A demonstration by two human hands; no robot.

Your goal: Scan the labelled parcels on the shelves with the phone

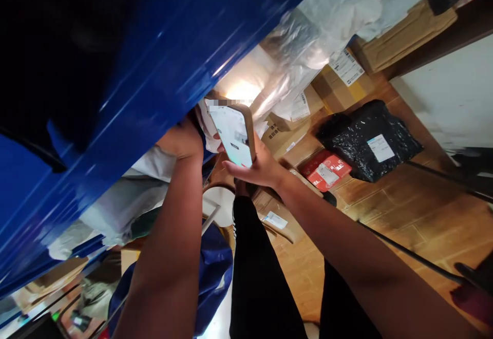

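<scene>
My right hand (262,164) is wrapped around a smartphone (231,133), its lit screen tilted towards me. A bright light falls on the pale plastic packages (258,69) just beyond the phone. My left hand (181,137) reaches in under the edge of a blue metal shelf (162,92), near the white and grey bags on the level below. The shelf edge and my wrist hide its fingers, so what it touches does not show.
On the wooden floor (370,213) to the right lie a black plastic parcel (358,141), a red package (331,169) and several cardboard boxes (339,85). A round white object (221,205) and a blue bag (215,272) are beside my legs.
</scene>
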